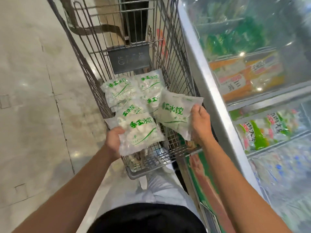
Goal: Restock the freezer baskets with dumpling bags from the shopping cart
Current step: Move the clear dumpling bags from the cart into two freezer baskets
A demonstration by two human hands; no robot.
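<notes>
A person stands at the near end of a wire shopping cart, both hands over its basket, each clamped on a separate bag of dumplings. The left hand grips a clear dumpling bag with green lettering by its near left corner, fingers curled under it, holding it above the cart's near end. The right hand, well apart from the left, pinches a second dumpling bag along its right edge and holds it tilted against the cart's right side. Farther inside the cart, beyond the two held bags, more dumpling bags of the same kind lie overlapping on the wire floor, their green print facing up. A dark plate hangs on the cart's far inner panel, behind the pile. Directly to the right of the cart runs a chest freezer with a metal rim, its side just beside the cart's wire wall. Under the freezer's glass lids, frozen packs in green, orange and white sit in divided sections; their details are blurred. To the left of the cart is a pale, glossy tiled floor. The person's light trousers show below the cart's near end.
</notes>
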